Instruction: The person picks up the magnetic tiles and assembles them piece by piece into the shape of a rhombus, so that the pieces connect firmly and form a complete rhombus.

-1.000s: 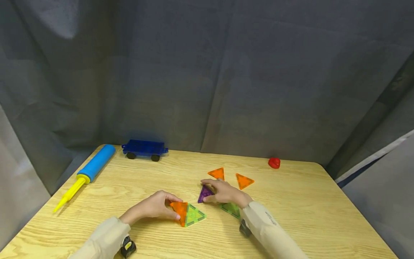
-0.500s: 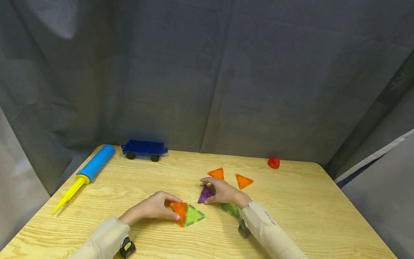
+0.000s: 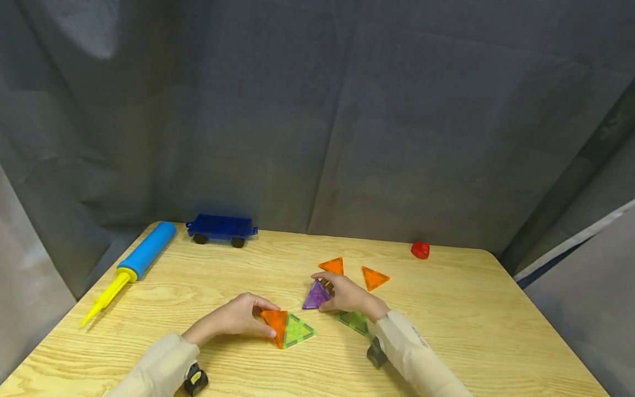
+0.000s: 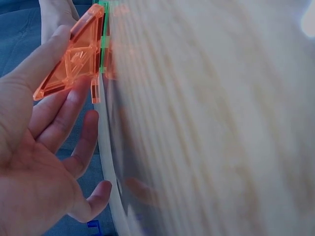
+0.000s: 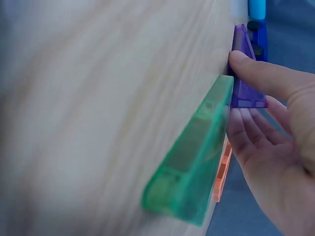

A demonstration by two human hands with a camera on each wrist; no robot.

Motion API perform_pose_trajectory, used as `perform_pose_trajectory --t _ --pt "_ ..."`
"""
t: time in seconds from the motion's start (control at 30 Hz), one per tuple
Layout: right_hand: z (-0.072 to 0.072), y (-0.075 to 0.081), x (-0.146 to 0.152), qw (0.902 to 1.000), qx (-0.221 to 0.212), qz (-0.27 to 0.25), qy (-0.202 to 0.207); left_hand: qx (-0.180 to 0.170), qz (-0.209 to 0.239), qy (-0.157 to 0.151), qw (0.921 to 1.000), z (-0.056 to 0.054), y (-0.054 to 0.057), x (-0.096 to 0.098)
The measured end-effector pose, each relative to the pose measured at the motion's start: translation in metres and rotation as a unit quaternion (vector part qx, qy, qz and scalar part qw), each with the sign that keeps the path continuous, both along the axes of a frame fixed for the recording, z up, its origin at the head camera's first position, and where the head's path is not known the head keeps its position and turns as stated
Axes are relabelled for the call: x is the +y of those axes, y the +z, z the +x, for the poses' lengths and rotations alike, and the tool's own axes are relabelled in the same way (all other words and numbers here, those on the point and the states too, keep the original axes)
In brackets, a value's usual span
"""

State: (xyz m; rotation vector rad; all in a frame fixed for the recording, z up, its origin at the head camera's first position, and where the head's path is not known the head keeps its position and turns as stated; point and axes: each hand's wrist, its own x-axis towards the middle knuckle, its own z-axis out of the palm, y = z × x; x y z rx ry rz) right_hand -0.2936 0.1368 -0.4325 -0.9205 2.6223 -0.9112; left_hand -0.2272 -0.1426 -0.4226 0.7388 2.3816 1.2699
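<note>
My left hand (image 3: 242,315) pinches an orange triangular magnetic tile (image 3: 275,324) between thumb and fingers. In the left wrist view this orange tile (image 4: 78,59) leans up off the table, its lower edge at a green triangular tile (image 3: 299,330) that lies flat. To the right, my right hand (image 3: 346,295) holds a purple triangular tile (image 3: 313,298) by its edges. Seen from the right wrist, the purple tile (image 5: 243,91) is tilted, with the thumb on one side and fingers behind. Another green triangular tile (image 3: 352,320) lies partly hidden under the right wrist.
Two loose orange triangular tiles (image 3: 375,278) lie just beyond the right hand. A blue toy wagon (image 3: 221,227) stands at the back left, beside a blue and yellow hand pump (image 3: 147,251). Near the back right edge sits a small red object (image 3: 420,250). A grey curtain (image 3: 317,121) hangs behind the table.
The purple tile has tilted in my right hand and looks lighter, and that hand has shifted slightly right. My left hand and the orange tile stay in place.
</note>
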Motion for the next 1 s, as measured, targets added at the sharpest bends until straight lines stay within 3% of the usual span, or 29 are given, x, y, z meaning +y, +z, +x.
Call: perform_pose_trajectory --t 0.23,0.47,0.67,1.0 --pt "0.004 0.001 0.004 0.9947 -0.074 -0.072 -0.004 0.003 -0.004 0.000 1.0000 -0.001 0.001 0.001" --pt "0.017 0.000 0.002 0.9705 -0.162 -0.179 -0.005 0.014 -0.012 0.005 0.9998 -0.002 0.000 0.003" --pt "0.029 -0.001 -0.003 0.9657 -0.173 -0.193 -0.008 0.021 -0.016 0.006 0.9996 -0.001 0.000 0.003" --pt "0.038 -0.001 -0.013 0.9690 -0.159 -0.189 -0.005 0.019 -0.012 0.004 0.9997 -0.002 0.000 0.003"
